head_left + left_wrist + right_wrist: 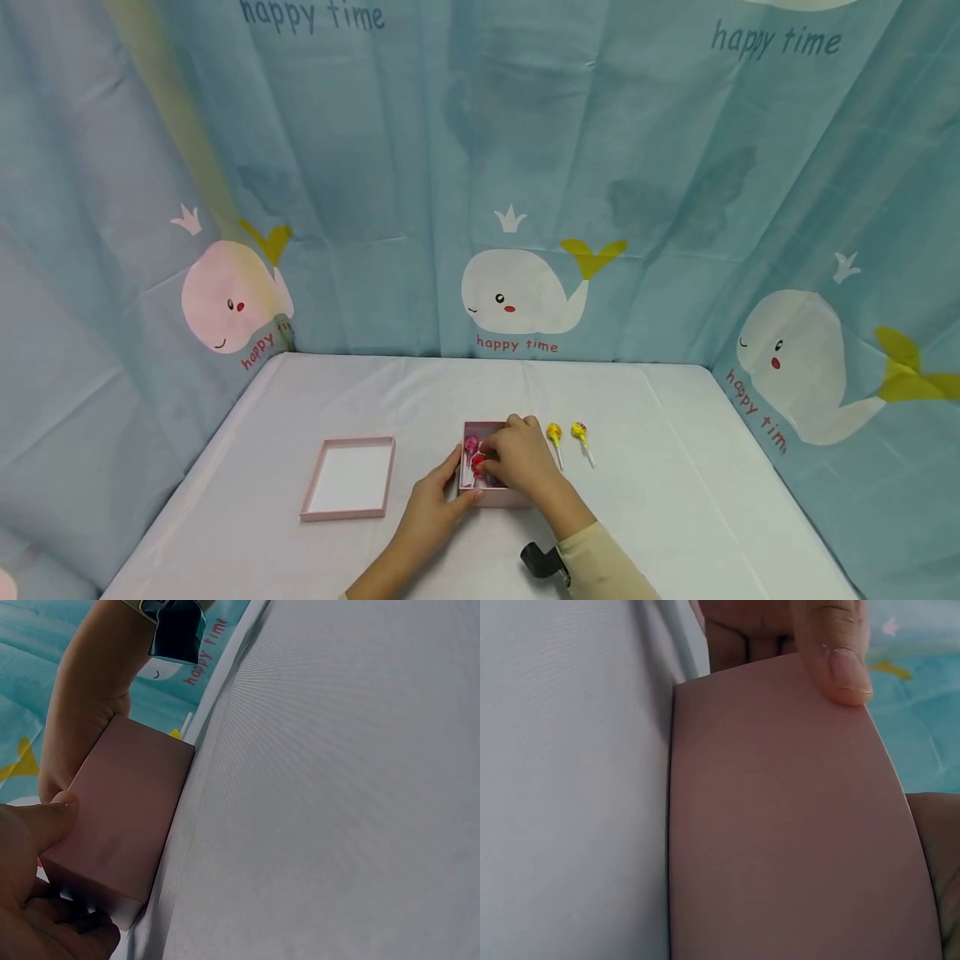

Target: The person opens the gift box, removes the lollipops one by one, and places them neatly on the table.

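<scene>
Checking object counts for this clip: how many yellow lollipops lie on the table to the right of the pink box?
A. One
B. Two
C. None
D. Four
B. Two yellow lollipops lie side by side on the white tablecloth, just right of the pink box that the right hand reaches into.

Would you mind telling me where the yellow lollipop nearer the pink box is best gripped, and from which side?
Probably by its white stick, from above. The yellow lollipop lies flat on the table, head away from the person and stick pointing toward them. The stick's near end lies free of the pink box and of the right hand, so a thumb-and-finger pinch there looks easiest.
</scene>
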The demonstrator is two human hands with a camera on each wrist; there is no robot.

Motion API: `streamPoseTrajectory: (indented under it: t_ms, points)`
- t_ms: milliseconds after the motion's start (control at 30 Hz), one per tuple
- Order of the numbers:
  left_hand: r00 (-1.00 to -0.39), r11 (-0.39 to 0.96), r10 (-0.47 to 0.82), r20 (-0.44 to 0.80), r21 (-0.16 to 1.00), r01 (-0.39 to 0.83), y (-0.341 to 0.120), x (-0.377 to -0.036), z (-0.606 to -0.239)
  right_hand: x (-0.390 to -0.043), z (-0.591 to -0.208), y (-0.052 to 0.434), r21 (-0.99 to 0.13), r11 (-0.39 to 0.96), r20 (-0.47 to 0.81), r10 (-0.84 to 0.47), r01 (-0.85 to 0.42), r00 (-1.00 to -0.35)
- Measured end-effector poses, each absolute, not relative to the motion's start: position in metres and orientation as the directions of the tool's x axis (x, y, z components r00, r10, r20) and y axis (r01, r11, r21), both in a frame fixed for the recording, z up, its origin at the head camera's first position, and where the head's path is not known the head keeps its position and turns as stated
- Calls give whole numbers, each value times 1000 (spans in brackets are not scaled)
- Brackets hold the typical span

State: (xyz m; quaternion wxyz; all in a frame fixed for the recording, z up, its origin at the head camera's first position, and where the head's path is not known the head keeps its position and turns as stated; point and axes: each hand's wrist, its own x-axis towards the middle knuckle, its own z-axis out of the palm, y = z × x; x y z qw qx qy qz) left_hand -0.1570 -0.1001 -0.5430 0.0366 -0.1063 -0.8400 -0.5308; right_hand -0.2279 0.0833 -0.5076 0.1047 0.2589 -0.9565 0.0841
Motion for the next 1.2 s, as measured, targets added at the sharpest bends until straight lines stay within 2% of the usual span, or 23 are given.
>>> streamPoseTrajectory:
  t_ms: [200, 367, 700, 1000, 1200]
  points:
    - [-978, 417, 133, 160, 886, 201, -101, -159, -547, -227, -508, 83, -125, 845, 250, -481, -521, -840]
    - [-977, 429, 126, 170, 879, 208, -103, -161, -549, -229, -509, 77, -180, 859, 272, -424, -479, -864]
    - [-978, 436, 112, 175, 876, 207, -103, -161, -550, -234, -511, 75, -382, 819, 291, -332, -428, -897]
    - [-980, 432, 105, 168, 880, 197, -101, -162, -549, -234, -510, 89, -606, 671, 334, -272, -427, -902]
    - [-981, 388, 111, 156, 902, 187, -101, -160, -548, -228, -496, 106, -681, 610, 340, -227, -406, -912]
